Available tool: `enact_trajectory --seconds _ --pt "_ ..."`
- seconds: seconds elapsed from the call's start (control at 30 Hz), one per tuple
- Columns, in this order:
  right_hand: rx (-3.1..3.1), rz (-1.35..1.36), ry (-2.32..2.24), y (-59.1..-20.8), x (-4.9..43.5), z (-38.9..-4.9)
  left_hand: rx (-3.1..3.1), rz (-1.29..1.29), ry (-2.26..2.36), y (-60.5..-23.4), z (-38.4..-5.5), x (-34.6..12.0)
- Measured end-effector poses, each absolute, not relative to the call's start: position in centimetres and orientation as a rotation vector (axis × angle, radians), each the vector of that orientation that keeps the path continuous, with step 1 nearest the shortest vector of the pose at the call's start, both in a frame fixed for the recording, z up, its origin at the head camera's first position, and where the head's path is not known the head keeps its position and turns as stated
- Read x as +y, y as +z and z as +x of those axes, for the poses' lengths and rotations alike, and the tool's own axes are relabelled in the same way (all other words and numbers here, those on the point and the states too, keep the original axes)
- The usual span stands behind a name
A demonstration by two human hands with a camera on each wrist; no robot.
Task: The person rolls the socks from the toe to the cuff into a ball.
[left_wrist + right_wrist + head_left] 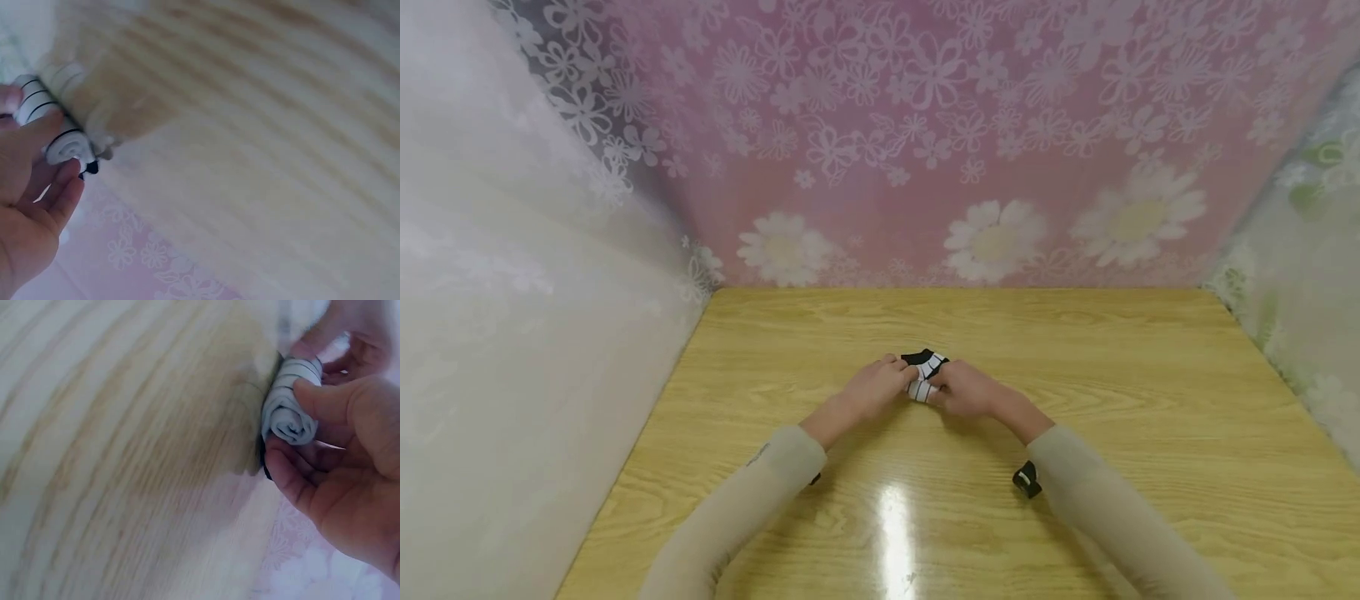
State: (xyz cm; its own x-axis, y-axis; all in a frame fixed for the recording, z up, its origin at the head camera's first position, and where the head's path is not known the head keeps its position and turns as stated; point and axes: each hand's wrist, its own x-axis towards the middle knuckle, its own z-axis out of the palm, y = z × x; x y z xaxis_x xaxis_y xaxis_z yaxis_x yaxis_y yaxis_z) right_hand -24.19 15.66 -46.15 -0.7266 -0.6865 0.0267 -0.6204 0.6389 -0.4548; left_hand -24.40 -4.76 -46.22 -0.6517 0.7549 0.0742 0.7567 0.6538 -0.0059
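A white sock point(921, 391) with thin black stripes and black parts is partly rolled up on the table, between both hands. Its black end point(917, 358) lies on the far side of the roll. My left hand point(880, 387) holds the roll's left end, thumb on top and fingers around the far side. At the right end, my right hand point(967, 390) grips it in the same way. The coiled spiral of the roll point(290, 425) faces out beside the right thumb in the right wrist view. In the left wrist view the other spiral end point(67, 149) shows near the left fingers.
The wood-grain table point(1112, 467) has a glossy light reflection near its front. Behind it rises a pink floral wall point(880, 167), with pale walls at left and right. A small black device point(1027, 480) sits under the right cuff.
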Motion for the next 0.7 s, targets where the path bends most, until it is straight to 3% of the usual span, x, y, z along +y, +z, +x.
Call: enact_trajectory --seconds 0.2,0.4,0.53,0.7 --pt "2.791 -1.029 -0.613 -45.7 15.8 -23.7 -2.793 -1.299 -0.01 -46.4 -24.7 -4.5" --pt "2.975 -1.235 -0.289 -46.1 15.9 -23.0 -2.814 -1.249 0.044 -46.6 -24.8 -4.4" --pt "2.956 -1.284 -0.412 -46.8 16.1 -23.1 -2.806 -1.226 0.075 -46.4 -24.4 -4.4" --pt "2.8 -1.056 -0.757 -46.9 16.0 -23.3 -2.745 -1.24 0.129 -46.2 -23.9 -4.4"
